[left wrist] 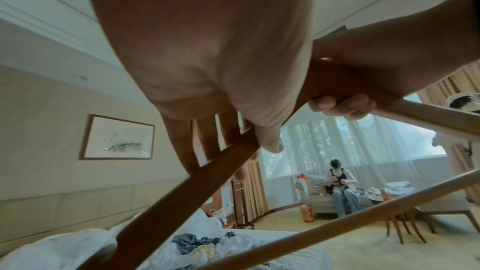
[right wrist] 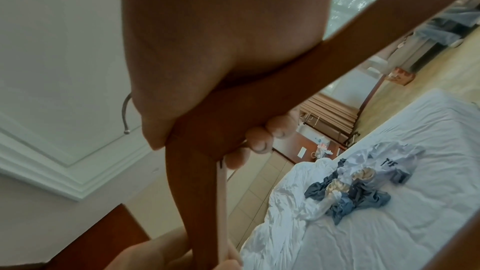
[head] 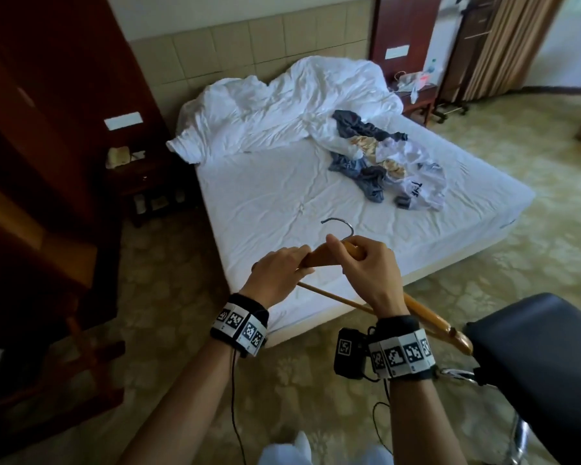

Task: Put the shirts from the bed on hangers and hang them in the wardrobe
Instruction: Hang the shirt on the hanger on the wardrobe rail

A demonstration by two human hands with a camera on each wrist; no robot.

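Note:
I hold a wooden hanger (head: 319, 258) with a metal hook (head: 341, 225) in both hands, above the floor at the foot of the bed. My left hand (head: 299, 263) grips its left arm, thumb on the wood (left wrist: 207, 171). My right hand (head: 346, 253) grips the top by the hook, fingers curled round the wood (right wrist: 233, 130). The hanger's right end (head: 450, 333) juts out past my right wrist. A heap of crumpled shirts (head: 383, 159), grey, blue, white and beige, lies on the bed's far right side (right wrist: 363, 188). The dark wood wardrobe (head: 31, 129) stands at the left.
The bed (head: 282, 196) has a white sheet and a bunched duvet (head: 282, 102) at its head. A black chair (head: 534, 364) stands close at my right. Nightstands flank the bed. Another person (left wrist: 340, 188) sits on a sofa by the window. Patterned carpet lies around the bed.

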